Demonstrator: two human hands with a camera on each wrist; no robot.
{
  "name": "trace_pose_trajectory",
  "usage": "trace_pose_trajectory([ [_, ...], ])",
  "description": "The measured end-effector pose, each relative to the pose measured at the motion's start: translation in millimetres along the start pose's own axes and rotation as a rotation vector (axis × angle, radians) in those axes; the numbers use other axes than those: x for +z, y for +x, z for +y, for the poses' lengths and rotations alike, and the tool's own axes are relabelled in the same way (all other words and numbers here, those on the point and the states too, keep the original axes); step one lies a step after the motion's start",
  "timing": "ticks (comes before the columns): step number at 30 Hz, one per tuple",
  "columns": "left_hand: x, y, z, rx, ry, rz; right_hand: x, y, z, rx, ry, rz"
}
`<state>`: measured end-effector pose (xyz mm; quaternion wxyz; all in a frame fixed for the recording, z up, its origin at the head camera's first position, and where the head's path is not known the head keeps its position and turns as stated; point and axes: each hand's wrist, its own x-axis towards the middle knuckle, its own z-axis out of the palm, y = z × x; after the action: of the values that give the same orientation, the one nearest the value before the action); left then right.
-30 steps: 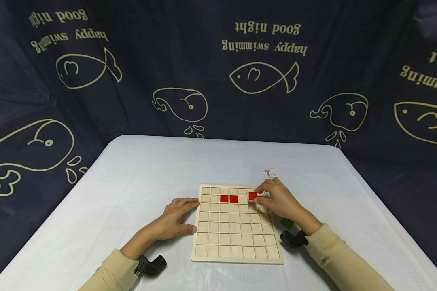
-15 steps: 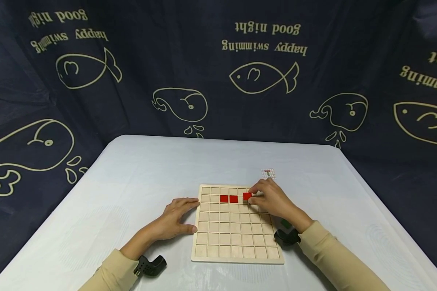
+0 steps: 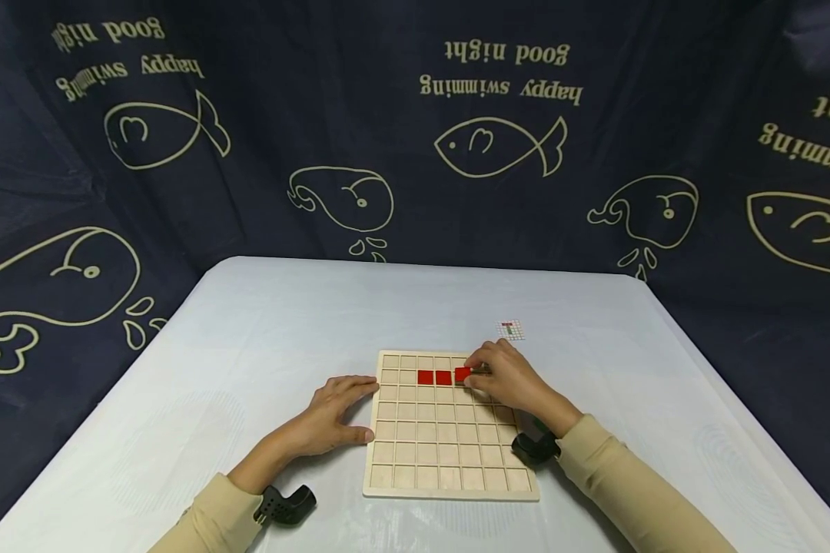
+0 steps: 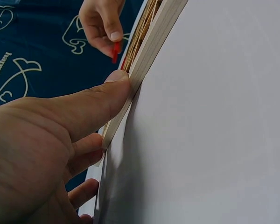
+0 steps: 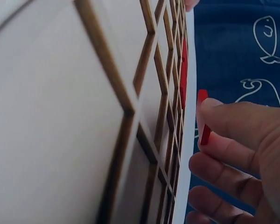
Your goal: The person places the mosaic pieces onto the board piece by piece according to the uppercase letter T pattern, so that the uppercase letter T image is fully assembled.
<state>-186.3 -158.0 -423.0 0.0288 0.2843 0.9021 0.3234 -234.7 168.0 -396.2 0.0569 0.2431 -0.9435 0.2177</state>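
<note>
A wooden grid board (image 3: pixel 429 453) lies on the white table, with two red square tiles (image 3: pixel 425 377) (image 3: pixel 443 378) side by side in its second row from the far edge. My right hand (image 3: pixel 510 378) pinches a third red square tile (image 3: pixel 462 375) between thumb and finger, just right of those two. In the right wrist view that held tile (image 5: pixel 205 134) is tilted and apart from the board's surface. Along the board's left edge rests my left hand (image 3: pixel 332 415), fingers extended; its thumb (image 4: pixel 100 102) touches the wooden rim in the left wrist view.
A small card with a printed coloured grid pattern (image 3: pixel 509 330) lies beyond the board's far right corner. Something green (image 3: pixel 539 425) shows at the board's right side, mostly hidden by the right wrist. A dark patterned cloth (image 3: pixel 401 138) hangs behind the table.
My right hand has moved left with the pinched red tile, closer to the two tiles in the board. My left hand and the board have stayed still.
</note>
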Motion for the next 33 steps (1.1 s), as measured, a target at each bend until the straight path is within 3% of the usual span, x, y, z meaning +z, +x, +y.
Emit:
trace_pose_trajectory([
  [20,-0.6,0.2,0.7,-0.004,-0.009,-0.005,6.1,5.4,0.7,0.020,-0.033,-0.038],
  [33,-0.2,-0.2,1.2,-0.001,-0.002,0.004,8.6,5.0,1.6,-0.017,-0.080,-0.019],
])
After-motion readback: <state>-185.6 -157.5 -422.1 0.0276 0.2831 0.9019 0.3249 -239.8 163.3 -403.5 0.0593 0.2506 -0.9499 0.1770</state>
